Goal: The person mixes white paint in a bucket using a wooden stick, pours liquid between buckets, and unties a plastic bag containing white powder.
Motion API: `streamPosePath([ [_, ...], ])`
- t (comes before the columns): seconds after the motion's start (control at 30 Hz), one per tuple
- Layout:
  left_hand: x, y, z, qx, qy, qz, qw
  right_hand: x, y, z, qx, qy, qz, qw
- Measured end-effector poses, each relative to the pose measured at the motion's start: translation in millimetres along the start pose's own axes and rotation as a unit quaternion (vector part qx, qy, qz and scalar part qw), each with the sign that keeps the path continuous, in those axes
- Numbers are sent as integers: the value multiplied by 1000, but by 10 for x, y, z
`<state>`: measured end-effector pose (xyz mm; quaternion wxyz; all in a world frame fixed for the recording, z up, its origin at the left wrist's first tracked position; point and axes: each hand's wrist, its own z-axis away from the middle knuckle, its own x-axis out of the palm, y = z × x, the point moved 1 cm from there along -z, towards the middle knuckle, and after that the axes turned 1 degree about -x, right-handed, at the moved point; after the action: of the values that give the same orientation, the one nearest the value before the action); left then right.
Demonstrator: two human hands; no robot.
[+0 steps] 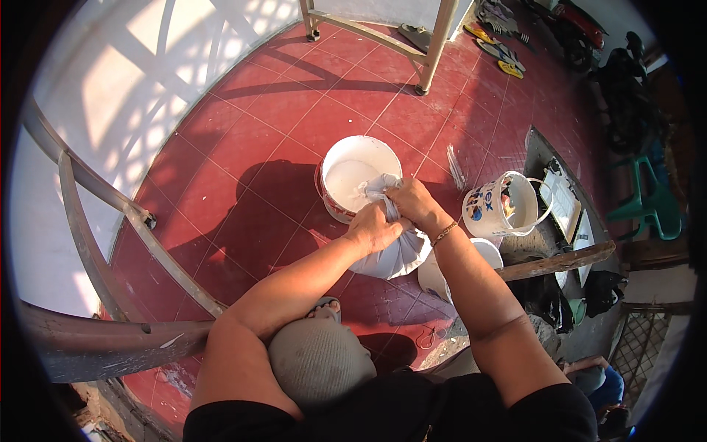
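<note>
A full white plastic bag (395, 259) stands in front of me, its neck bunched up. My left hand (377, 228) is closed round the bunched neck. Just above and right of it, my right hand (414, 202), a bracelet on its wrist, grips the bag's gathered top. The bag's mouth end leans over the near rim of a round white bucket (335, 206) with white material inside. The bag's contents are hidden. Close to my right forearm stands a second white tub (434, 282), partly covered by the arm.
A white printed pail (482, 208) with a handle stands at the right, near a wooden plank (567, 261). Metal scaffold frames (177, 258) stand at the left and far side. Sandals (501, 55), a green plastic chair (652, 202) and motorbikes are farther right. Another person (607, 383) is at lower right.
</note>
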<state>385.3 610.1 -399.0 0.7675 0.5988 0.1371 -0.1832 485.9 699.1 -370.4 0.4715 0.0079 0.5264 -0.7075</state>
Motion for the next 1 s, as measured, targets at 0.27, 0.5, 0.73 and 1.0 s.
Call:
streamPosePath([
  [0.27,20,11,-32,-22,3,-3,1000,113,174,-91,-37,76,-114,990],
  [0.5,-5,113,9,-12,5,74,997,63,135,-29,-17,77,-230,970],
  [0.73,-85,126,45,37,46,289,956,-119,-141,142,20,2,-306,952],
  [1.0,-254,282,130,-41,-87,388,916,-213,-399,299,47,-13,-422,905],
])
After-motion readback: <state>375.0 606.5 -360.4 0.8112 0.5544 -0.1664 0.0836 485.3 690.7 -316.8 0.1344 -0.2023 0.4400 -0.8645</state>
